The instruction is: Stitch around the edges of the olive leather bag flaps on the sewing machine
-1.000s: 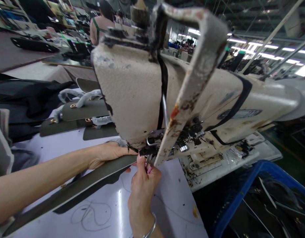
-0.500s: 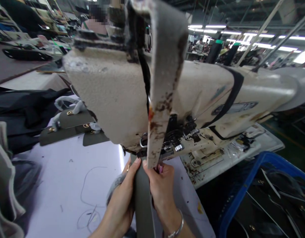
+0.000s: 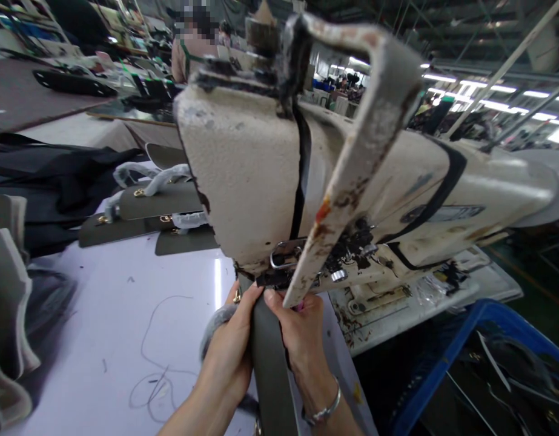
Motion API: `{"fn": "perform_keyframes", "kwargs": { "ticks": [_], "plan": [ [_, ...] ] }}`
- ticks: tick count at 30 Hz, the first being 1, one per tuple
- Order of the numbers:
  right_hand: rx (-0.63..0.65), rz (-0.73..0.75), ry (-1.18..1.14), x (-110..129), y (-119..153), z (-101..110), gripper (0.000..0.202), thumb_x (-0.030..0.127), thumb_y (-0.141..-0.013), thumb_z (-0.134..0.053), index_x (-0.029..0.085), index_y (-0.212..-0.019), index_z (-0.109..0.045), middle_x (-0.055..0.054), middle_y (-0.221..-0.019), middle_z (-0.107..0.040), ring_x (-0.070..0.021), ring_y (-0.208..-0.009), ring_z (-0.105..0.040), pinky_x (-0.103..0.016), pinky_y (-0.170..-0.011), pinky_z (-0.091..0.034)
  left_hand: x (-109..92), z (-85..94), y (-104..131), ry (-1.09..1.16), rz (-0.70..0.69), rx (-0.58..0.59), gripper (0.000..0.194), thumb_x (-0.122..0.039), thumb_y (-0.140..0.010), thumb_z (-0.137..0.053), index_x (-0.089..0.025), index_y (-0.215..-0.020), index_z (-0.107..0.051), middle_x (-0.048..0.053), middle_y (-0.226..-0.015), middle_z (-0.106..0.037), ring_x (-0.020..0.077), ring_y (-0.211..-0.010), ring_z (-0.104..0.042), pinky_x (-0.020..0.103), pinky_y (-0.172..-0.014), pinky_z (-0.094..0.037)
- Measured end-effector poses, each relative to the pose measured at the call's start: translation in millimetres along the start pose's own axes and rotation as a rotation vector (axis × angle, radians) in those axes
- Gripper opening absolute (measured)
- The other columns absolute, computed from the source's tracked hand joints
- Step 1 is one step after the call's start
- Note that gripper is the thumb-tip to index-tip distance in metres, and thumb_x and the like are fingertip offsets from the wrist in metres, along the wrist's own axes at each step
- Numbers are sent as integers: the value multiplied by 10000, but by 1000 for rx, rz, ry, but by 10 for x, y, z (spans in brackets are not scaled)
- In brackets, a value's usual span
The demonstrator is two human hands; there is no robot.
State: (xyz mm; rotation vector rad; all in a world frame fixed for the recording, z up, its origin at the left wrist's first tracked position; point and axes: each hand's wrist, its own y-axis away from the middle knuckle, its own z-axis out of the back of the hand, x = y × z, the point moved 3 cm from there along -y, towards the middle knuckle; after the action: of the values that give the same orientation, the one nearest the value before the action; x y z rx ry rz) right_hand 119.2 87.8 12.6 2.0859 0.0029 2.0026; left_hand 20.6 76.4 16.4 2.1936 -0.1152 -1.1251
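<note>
A dark olive panel (image 3: 271, 363) runs from the bottom edge up under the head of a worn cream sewing machine (image 3: 247, 175). My left hand (image 3: 231, 342) grips the panel's left side, its thumb near the presser area; a grey plastic-wrapped handle and a gold fitting (image 3: 237, 295) show beside it. On the right side, my right hand (image 3: 301, 333) holds the panel with its thumb on top, close to my left thumb. Something small and pink shows at its fingers. A rusty metal bar (image 3: 338, 212) slants down in front of the machine and ends at my right hand.
Olive pieces with wrapped handles (image 3: 165, 203) lie at the back left of the white table (image 3: 106, 327). Curved olive panels (image 3: 6, 290) stand at the left edge. A blue crate (image 3: 443, 369) of dark pieces is at lower right. A person (image 3: 192, 51) is behind.
The view has shifted, so the machine appears farther right. The metal bar now slants instead of hanging nearly upright. Both hands keep their hold near the presser area.
</note>
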Motion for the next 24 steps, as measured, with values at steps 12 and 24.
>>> {"fn": "perform_keyframes", "kwargs": {
  "ticks": [12, 24],
  "plan": [
    [72, 62, 58, -4, 74, 148, 412, 457, -831, -705, 141, -574, -644, 7, -532, -588, -113, -497, -509, -215, -489, -357, -7, 18, -77, -56, 57, -58, 296, -329, -755, -751, -183, -1006, -695, 24, -677, -726, 160, -475, -629, 248, -454, -517],
    [-423, 157, 369, 105, 140, 1821, 474, 600, -789, -724, 137, -700, -780, -85, -579, -673, -219, -589, -648, -319, -612, -509, -17, -41, -74, 22, 34, 11, 314, -330, -746, -764, -219, -1034, -705, 13, -638, -714, 187, -539, -670, 250, -468, -527]
  ]
}}
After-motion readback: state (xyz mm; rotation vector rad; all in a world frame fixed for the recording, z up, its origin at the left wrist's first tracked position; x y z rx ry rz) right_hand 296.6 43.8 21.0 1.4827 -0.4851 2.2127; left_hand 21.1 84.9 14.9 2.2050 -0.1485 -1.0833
